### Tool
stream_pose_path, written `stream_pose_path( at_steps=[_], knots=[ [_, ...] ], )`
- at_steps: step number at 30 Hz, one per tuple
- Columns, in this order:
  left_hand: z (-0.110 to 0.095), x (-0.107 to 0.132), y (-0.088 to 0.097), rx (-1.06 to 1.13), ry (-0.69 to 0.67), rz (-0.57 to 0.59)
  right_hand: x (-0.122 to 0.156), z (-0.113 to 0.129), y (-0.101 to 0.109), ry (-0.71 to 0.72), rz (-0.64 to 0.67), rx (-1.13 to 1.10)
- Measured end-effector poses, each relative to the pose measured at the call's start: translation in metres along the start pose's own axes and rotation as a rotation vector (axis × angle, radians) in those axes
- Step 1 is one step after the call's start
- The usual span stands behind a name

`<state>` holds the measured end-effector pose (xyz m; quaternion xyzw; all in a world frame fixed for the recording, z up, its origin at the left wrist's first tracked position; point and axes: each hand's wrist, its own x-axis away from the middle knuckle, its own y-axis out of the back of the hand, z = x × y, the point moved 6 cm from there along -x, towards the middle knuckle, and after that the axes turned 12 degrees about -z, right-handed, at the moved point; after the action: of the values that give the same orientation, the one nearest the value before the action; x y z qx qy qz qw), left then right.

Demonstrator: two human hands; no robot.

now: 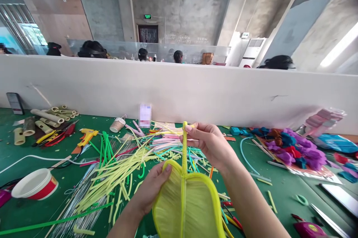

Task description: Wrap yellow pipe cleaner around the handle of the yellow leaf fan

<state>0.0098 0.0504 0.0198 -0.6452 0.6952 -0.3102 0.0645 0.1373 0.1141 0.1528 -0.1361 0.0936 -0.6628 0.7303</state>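
Observation:
I hold up a yellow leaf-shaped piece (192,200) made of fuzzy pipe cleaners, with a bright yellow rim and a stem along its middle. My left hand (152,189) is closed on the leaf's upper left edge, thumb on the rim. My right hand (208,143) pinches the top of the yellow stem (184,145) that rises from the leaf. Beneath both hands lies a heap of loose yellow, green and pink pipe cleaners (125,167) on the green table (282,189).
A yellow glue gun (86,135), cardboard tubes (47,119), a paper cup (117,124) and a red-and-white bowl (35,186) sit to the left. Purple, blue and red fuzzy pieces (293,150) lie on the right. A white partition (179,89) backs the table, with people behind it.

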Motion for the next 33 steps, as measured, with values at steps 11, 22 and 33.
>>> stream_pose_path(
  at_steps=[11,22,33],
  knots=[
    [0.047,0.003,-0.045,0.199,0.290,0.778,0.001,-0.037,-0.025,-0.271,0.253,-0.377],
    [0.006,0.050,-0.052,-0.086,0.549,0.769,-0.018,-0.016,0.012,0.149,0.132,-0.055],
    [-0.034,-0.013,-0.012,0.210,-0.207,-0.037,0.009,-0.035,0.038,0.351,-0.192,0.085]
  ],
)
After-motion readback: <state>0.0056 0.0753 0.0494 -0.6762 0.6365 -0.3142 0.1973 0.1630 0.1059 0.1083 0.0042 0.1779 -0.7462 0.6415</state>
